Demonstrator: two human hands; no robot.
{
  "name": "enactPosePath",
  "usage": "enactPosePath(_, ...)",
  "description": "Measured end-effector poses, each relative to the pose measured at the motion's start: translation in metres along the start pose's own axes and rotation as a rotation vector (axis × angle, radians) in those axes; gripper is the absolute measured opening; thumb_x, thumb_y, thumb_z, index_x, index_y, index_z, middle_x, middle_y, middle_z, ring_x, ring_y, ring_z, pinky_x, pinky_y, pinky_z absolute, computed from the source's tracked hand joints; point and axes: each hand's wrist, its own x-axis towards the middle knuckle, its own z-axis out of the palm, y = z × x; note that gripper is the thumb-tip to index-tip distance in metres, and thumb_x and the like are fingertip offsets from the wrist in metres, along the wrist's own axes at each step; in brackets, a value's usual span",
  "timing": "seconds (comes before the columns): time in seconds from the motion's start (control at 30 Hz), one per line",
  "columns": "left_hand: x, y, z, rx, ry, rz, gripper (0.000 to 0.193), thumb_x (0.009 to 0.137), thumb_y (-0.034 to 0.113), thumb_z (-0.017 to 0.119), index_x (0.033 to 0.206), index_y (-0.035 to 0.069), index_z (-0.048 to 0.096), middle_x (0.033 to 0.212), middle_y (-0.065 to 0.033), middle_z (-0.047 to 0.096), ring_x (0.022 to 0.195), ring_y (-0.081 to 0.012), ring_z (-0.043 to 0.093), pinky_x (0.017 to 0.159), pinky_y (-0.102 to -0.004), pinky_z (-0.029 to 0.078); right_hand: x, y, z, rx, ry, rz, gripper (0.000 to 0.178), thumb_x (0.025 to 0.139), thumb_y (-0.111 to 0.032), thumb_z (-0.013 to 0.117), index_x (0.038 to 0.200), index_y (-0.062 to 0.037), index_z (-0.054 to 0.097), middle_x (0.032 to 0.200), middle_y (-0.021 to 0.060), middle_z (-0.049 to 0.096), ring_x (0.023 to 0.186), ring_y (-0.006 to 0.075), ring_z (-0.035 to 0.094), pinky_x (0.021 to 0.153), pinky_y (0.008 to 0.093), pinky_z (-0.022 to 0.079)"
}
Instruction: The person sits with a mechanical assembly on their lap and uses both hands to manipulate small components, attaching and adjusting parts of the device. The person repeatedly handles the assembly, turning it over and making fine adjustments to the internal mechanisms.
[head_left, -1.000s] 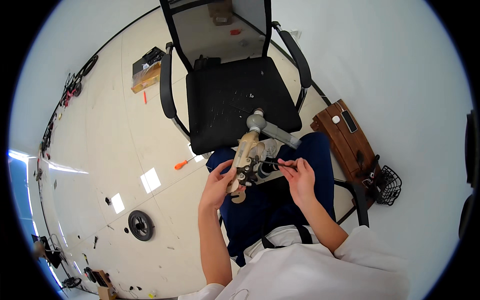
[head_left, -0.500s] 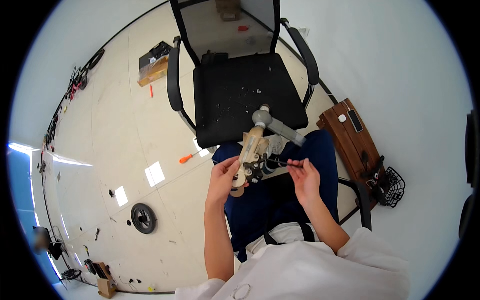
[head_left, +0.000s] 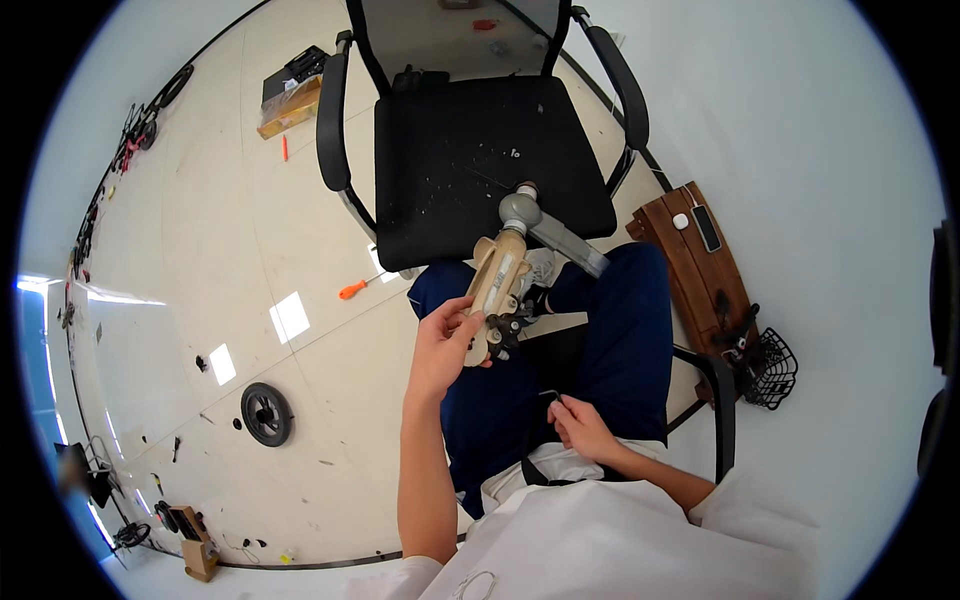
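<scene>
My left hand (head_left: 437,350) is wrapped round the near end of a long beige mechanical part (head_left: 497,275), above my left thigh. A round grey joint (head_left: 520,211) sits at its far end, with a grey arm (head_left: 570,245) branching off toward my right knee. Small black fittings (head_left: 505,330) and bolt heads stick out on the right of my left fingers. My right hand (head_left: 585,428) is closed near my lap, apart from the part. A thin dark bent tool, seemingly a hex key (head_left: 549,394), pokes from its fingers; most of it is hidden.
An office chair (head_left: 480,150) faces me, crumbs on its seat. To the right, a brown wooden box (head_left: 690,270) carries a phone (head_left: 706,228), beside a black wire basket (head_left: 775,370). On the floor at left lie an orange-handled screwdriver (head_left: 352,290), a wheel (head_left: 267,414) and a cardboard box (head_left: 290,108).
My right hand has drawn back from the black fittings toward my lap, taking the hex key with it. My left hand still holds the beige part. The whole view has shifted slightly.
</scene>
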Motion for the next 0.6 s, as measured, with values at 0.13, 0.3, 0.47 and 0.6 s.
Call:
enactPosePath(0.13, 0.001, 0.005, 0.004, 0.081, -0.037, -0.101, 0.036, 0.095, 0.022, 0.062, 0.112, -0.009, 0.059, 0.081, -0.0095, 0.065, 0.058, -0.0157, 0.063, 0.049, -0.0294, 0.056, 0.007, -0.031, 0.009, -0.312, 0.131, -0.343, 0.028, 0.104, -0.02, 0.045, 0.085, -0.0011, 0.052, 0.06, 0.0066, 0.048, 0.049, 0.0128, 0.044, 0.048, 0.029, 0.036)
enactPosePath(0.3, 0.002, 0.0, 0.006, 0.133, -0.017, -0.113, 0.04, 0.096, 0.028, 0.062, 0.108, -0.01, 0.06, 0.078, -0.0119, 0.066, 0.055, -0.0172, 0.064, 0.047, -0.0299, 0.056, 0.033, -0.083, 0.027, -0.41, 0.18, -0.518, 0.027, 0.103, -0.019, 0.047, 0.087, 0.0031, 0.052, 0.06, 0.0195, 0.05, 0.05, 0.0317, 0.049, 0.05, 0.0368, 0.038)
enactPosePath(0.47, 0.004, -0.006, 0.005, 0.175, 0.006, -0.091, 0.04, 0.095, 0.028, 0.062, 0.104, -0.011, 0.063, 0.073, -0.0142, 0.067, 0.053, -0.0191, 0.066, 0.048, -0.0299, 0.055, 0.045, -0.095, 0.037, -0.557, 0.215, -0.52, 0.025, 0.102, -0.018, 0.048, 0.088, 0.003, 0.054, 0.065, 0.0258, 0.055, 0.063, 0.0457, 0.056, 0.052, 0.0443, 0.041)
enactPosePath(0.6, 0.005, -0.008, 0.005, 0.167, 0.007, -0.067, 0.039, 0.095, 0.027, 0.062, 0.103, -0.011, 0.063, 0.072, -0.0148, 0.067, 0.053, -0.0189, 0.066, 0.048, -0.0293, 0.054, 0.047, -0.087, 0.04, -0.632, 0.239, -0.572, 0.023, 0.1, -0.016, 0.05, 0.088, 0.0028, 0.054, 0.066, 0.0267, 0.056, 0.064, 0.0463, 0.058, 0.053, 0.0483, 0.042)
